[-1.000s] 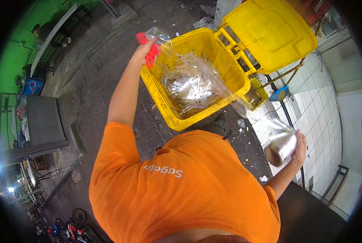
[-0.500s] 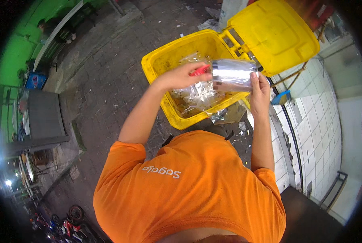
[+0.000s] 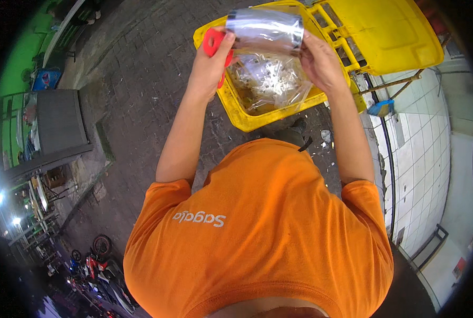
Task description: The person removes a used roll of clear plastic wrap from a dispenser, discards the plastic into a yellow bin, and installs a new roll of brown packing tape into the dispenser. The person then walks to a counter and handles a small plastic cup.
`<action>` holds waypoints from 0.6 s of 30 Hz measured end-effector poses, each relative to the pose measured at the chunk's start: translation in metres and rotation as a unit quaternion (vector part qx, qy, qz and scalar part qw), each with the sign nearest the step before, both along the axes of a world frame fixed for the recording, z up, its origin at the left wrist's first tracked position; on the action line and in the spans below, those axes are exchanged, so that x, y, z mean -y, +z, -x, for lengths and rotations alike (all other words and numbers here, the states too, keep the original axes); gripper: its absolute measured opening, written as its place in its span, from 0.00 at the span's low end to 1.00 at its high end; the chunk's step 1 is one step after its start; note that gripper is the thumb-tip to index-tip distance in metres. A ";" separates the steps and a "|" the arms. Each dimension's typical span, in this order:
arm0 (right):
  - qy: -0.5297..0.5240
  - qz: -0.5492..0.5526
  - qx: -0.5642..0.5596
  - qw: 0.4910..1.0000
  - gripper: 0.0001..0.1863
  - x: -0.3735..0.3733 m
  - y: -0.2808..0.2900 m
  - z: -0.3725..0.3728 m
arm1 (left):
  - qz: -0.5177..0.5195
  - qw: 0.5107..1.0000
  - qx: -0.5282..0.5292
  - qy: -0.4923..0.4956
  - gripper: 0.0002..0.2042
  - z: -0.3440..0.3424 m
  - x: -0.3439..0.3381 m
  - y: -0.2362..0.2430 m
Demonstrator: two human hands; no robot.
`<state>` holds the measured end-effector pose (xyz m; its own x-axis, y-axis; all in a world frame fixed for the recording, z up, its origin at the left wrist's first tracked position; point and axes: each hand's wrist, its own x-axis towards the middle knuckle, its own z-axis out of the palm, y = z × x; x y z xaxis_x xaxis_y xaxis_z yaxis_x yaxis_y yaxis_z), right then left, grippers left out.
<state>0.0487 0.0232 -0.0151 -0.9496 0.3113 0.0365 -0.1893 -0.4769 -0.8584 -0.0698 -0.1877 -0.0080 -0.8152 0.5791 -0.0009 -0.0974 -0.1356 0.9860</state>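
Clear, glossy, crinkled plastic bag with silvery sheen (image 3: 265,32), at 12 o'clock. Red smooth plastic handle (image 3: 213,42), slightly shiny. Yellow hard-plastic rectangular bin (image 3: 236,108), smooth, glossy; its hinged lid (image 3: 390,29) likewise. Bin lining: transparent wrinkled plastic film (image 3: 271,85). Orange matt cloth shirt (image 3: 263,228). Grey rough paving (image 3: 136,79). White glazed tiles (image 3: 422,143), at 3 o'clock.

Dark paved ground (image 3: 141,95) under an open yellow bin (image 3: 236,114).

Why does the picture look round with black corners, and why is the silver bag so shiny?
In the head view, the fisheye lens bends straight lines like the white tiled wall and leaves a black rim; the silvery bag, held between the left hand and right hand above the yellow bin, reflects light as pale glare.
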 end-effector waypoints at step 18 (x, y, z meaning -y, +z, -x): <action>0.020 -0.572 -0.004 0.820 0.15 0.023 0.064 -0.043 | -0.177 0.923 0.316 -0.130 0.10 -0.024 -0.006 -0.052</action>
